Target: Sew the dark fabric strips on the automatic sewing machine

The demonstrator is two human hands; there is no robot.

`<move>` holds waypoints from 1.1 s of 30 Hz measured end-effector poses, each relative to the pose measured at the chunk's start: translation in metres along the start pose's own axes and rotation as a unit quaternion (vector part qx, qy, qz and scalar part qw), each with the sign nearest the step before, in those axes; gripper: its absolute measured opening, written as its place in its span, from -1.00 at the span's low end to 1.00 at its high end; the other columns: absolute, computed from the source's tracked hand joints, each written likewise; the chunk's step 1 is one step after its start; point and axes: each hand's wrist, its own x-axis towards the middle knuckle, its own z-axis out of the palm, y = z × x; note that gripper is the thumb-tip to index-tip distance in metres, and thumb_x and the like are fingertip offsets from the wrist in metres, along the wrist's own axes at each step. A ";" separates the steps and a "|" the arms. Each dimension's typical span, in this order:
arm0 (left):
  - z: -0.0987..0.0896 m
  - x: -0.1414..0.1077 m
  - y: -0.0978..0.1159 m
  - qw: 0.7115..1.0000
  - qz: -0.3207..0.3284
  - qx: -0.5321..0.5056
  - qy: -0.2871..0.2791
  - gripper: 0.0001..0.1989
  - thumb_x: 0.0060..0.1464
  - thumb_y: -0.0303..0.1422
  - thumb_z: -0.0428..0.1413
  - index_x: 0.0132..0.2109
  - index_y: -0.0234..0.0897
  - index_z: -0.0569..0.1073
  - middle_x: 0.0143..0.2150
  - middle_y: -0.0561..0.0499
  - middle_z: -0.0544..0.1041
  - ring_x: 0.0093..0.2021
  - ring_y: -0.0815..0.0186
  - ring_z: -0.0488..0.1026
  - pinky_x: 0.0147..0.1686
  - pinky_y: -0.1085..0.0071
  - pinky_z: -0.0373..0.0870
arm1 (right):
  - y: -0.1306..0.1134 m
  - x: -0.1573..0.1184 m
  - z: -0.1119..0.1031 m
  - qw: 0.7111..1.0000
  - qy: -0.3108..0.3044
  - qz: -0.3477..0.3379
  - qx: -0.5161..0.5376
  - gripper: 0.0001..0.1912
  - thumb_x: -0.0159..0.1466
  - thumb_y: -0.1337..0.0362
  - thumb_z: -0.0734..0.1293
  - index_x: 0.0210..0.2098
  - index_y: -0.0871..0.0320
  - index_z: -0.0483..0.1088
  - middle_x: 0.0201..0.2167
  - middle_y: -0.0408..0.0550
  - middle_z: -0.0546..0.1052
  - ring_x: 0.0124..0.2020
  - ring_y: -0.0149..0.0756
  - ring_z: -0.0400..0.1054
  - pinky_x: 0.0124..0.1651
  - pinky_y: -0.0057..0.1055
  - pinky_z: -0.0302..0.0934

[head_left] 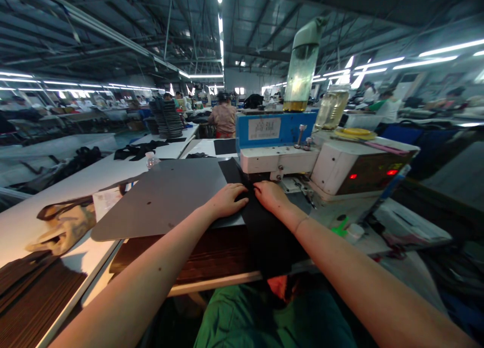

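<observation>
A long black fabric strip (264, 232) runs from under the machine head across the grey metal plate (166, 191) and hangs over the front edge towards my lap. My left hand (229, 200) lies on the plate with its fingers closed at the strip's left edge, thumb bent beside them. Facing it, my right hand (270, 194) has its fingers curled on the strip, just in front of the white machine head (278, 161). Its fingertips are partly hidden. The blue and white machine (274, 128) stands directly beyond my hands.
Brown sheets (181, 259) are stacked under the plate, with another brown stack (38, 292) at lower left. Beside the plate lies tan cloth (66, 227). An oil bottle (302, 70) and a jar (333, 106) stand on the machine. A control box (359, 166) shows red lights. A person (223, 117) is beyond.
</observation>
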 end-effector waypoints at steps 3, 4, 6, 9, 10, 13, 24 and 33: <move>0.001 0.000 -0.001 1.000 0.003 0.000 0.001 -0.65 0.11 -0.30 -0.02 0.01 -0.36 0.35 0.06 -0.13 0.37 0.10 0.22 0.25 0.13 0.30 0.15 | 0.000 0.000 0.000 1.000 -0.004 0.001 -0.003 -0.66 0.26 0.33 0.09 -0.09 0.22 0.39 -0.12 0.11 0.47 -0.14 -0.22 0.36 -0.09 -0.40 0.17; 0.001 0.000 -0.001 1.000 0.003 0.001 0.000 -0.65 0.11 -0.30 -0.02 0.01 -0.37 0.35 0.06 -0.13 0.36 0.10 0.22 0.25 0.13 0.30 0.14 | -0.001 0.000 0.000 1.000 -0.005 0.001 -0.003 -0.67 0.26 0.33 0.09 -0.08 0.22 0.39 -0.12 0.10 0.47 -0.14 -0.24 0.36 -0.09 -0.41 0.16; 0.001 0.001 -0.001 1.000 0.004 0.001 -0.001 -0.65 0.11 -0.29 -0.02 0.01 -0.37 0.35 0.06 -0.14 0.36 0.10 0.21 0.25 0.13 0.30 0.14 | -0.001 0.000 0.000 1.000 -0.006 0.001 -0.003 -0.67 0.26 0.34 0.10 -0.08 0.21 0.39 -0.11 0.09 0.47 -0.13 -0.26 0.36 -0.08 -0.42 0.15; 0.002 0.001 -0.002 1.000 0.006 0.000 -0.002 -0.65 0.11 -0.29 -0.02 0.01 -0.37 0.35 0.06 -0.14 0.36 0.10 0.21 0.25 0.13 0.29 0.14 | 0.000 0.000 0.000 1.000 -0.002 0.000 -0.003 -0.67 0.26 0.34 0.10 -0.10 0.21 0.40 -0.11 0.08 0.48 -0.13 -0.25 0.36 -0.09 -0.42 0.16; 0.002 0.001 -0.003 1.000 0.006 -0.001 -0.001 -0.65 0.11 -0.28 -0.02 0.00 -0.36 0.36 0.06 -0.14 0.37 0.10 0.21 0.25 0.13 0.29 0.14 | 0.000 0.000 0.000 1.000 0.000 0.000 -0.004 -0.67 0.26 0.34 0.10 -0.10 0.21 0.41 -0.12 0.08 0.48 -0.14 -0.24 0.36 -0.10 -0.42 0.17; 0.003 0.000 -0.003 1.000 0.008 -0.003 0.002 -0.65 0.11 -0.28 -0.02 0.00 -0.36 0.36 0.05 -0.14 0.37 0.09 0.22 0.25 0.13 0.29 0.15 | 0.000 0.001 0.000 1.000 0.006 -0.002 -0.007 -0.67 0.25 0.33 0.10 -0.12 0.21 0.41 -0.14 0.08 0.49 -0.16 -0.24 0.37 -0.13 -0.41 0.18; 0.001 0.001 0.000 1.000 0.007 -0.003 -0.007 -0.62 0.11 -0.24 -0.02 0.01 -0.37 0.34 0.07 -0.15 0.35 0.10 0.20 0.24 0.13 0.27 0.14 | -0.001 0.000 0.001 1.000 0.013 -0.007 -0.021 -0.68 0.26 0.34 0.09 -0.14 0.21 0.42 -0.19 0.08 0.50 -0.20 -0.22 0.39 -0.17 -0.41 0.19; 0.000 0.003 0.000 1.000 0.008 0.000 -0.015 -0.57 0.09 -0.16 -0.01 0.01 -0.36 0.34 0.06 -0.16 0.36 0.09 0.18 0.26 0.11 0.27 0.16 | 0.000 0.001 0.002 1.000 0.012 -0.005 -0.024 -0.68 0.25 0.34 0.09 -0.16 0.22 0.43 -0.20 0.08 0.51 -0.20 -0.22 0.39 -0.17 -0.40 0.20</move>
